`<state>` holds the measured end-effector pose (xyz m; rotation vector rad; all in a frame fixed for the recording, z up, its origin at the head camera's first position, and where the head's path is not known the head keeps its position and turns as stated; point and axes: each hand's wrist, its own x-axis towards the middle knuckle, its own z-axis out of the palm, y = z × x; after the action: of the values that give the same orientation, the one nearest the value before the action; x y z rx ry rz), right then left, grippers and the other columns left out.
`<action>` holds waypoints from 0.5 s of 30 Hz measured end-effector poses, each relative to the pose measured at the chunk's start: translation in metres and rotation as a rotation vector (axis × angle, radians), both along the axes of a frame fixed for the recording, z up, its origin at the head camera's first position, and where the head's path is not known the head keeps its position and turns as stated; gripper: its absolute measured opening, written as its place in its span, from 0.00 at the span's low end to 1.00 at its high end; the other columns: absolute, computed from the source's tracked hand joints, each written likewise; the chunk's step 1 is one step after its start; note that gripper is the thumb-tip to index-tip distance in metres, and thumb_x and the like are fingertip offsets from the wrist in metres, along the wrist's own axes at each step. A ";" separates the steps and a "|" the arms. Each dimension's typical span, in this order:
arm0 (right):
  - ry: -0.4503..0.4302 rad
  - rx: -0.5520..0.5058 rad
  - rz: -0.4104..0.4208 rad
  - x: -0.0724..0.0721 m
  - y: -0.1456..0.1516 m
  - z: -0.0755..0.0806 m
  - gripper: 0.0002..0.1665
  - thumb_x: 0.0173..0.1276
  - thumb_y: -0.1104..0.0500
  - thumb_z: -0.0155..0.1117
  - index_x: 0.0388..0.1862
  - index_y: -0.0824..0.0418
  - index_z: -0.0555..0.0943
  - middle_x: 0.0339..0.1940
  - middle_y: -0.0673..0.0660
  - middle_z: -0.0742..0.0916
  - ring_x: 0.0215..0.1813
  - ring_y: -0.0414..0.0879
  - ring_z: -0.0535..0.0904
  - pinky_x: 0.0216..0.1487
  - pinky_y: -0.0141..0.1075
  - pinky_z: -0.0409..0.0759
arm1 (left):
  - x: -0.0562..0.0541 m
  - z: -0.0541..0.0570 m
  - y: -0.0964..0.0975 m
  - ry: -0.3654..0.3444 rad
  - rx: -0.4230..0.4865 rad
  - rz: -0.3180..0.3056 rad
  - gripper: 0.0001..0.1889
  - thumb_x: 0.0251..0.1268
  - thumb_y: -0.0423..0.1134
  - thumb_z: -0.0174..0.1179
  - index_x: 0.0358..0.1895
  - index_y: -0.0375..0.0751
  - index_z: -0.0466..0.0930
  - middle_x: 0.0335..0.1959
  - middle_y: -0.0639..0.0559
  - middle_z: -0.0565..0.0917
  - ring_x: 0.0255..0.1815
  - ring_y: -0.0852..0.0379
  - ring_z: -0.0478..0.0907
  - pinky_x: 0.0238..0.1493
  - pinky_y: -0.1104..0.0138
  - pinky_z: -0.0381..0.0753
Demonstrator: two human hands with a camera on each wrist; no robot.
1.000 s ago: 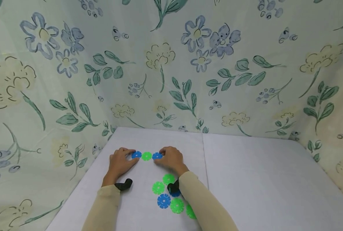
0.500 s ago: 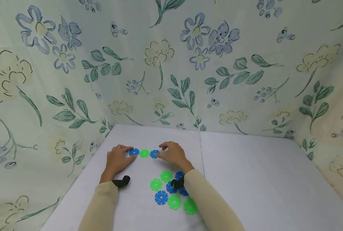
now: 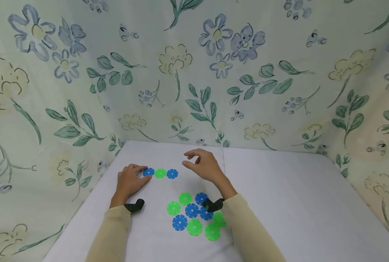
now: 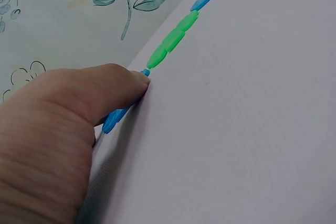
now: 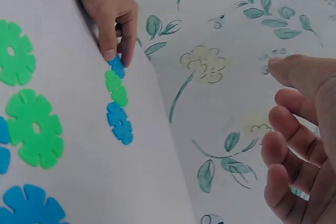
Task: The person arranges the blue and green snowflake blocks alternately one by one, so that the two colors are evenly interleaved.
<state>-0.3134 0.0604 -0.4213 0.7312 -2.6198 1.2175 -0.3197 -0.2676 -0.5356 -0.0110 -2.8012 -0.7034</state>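
A short row of flat, flower-shaped notched plastic discs lies toward the back left of the table: a blue notched disc [image 3: 148, 171] at the left end, a green disc [image 3: 160, 173] in the middle, another blue disc [image 3: 172, 174] at the right end. Thumb and forefinger of my left hand [image 3: 128, 183] pinch the left-end blue disc at its edges; in the left wrist view the thumb [image 4: 118, 90] covers much of it. My right hand [image 3: 205, 165] is raised to the right of the row, holding nothing. Its fingers [image 5: 289, 124] are loosely bent, apart from the discs.
Nearer the front lies a loose group of several green and blue discs [image 3: 180, 222], partly below the right wrist's black camera strap [image 3: 213, 205]. White cloth covers the table [image 3: 279, 203]; a seam runs through it. Floral fabric [image 3: 175, 109] hangs behind and at the sides.
My right hand has let go of the right-end blue disc and moved up and to the right. My left hand still holds the left-end disc. The head view has shifted slightly.
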 end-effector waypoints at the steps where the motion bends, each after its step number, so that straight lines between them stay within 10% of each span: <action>1: 0.001 0.003 0.002 0.003 0.004 0.003 0.19 0.66 0.44 0.70 0.54 0.46 0.85 0.47 0.51 0.88 0.34 0.42 0.79 0.35 0.37 0.79 | 0.000 0.000 0.000 -0.003 0.000 0.000 0.28 0.59 0.62 0.65 0.60 0.54 0.83 0.58 0.42 0.79 0.58 0.41 0.73 0.55 0.45 0.64; 15: 0.067 0.034 -0.012 0.042 0.053 0.028 0.18 0.65 0.48 0.73 0.54 0.47 0.85 0.47 0.47 0.87 0.35 0.40 0.79 0.32 0.35 0.79 | 0.002 0.003 0.001 -0.008 -0.011 -0.008 0.28 0.60 0.62 0.65 0.61 0.54 0.82 0.59 0.41 0.79 0.60 0.40 0.72 0.55 0.45 0.64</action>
<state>-0.2718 0.1134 -0.3938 0.7476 -2.5930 1.1273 -0.3180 -0.2667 -0.5329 -0.0210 -2.8144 -0.6914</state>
